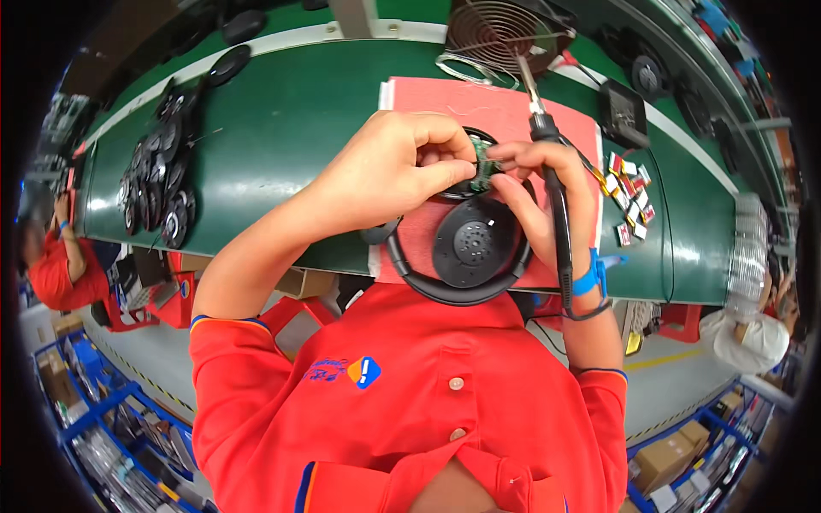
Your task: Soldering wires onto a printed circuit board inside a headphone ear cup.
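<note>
On a pink mat (410, 94) lies a black headphone (475, 244), its headband curving toward me. Beyond this ear cup, the other cup is opened and shows a green circuit board (484, 167). My left hand (398, 158) pinches thumb and forefinger together at the board's left edge; whatever is between them is too small to make out. My right hand (547, 184) keeps a black-handled soldering iron (560, 231) against its fingers, metal tip pointing away from me. The thumb and fingertips of that hand also touch the board's right side. A blue strap circles my right wrist.
Black round headphone parts (158, 175) are heaped at the left on the green table (282, 111). Several small battery-like packs (631, 197) lie right of the mat. A round fan grille (496, 34) and a black box (623, 113) stand at the back. Clear plastic trays (747, 256) sit far right.
</note>
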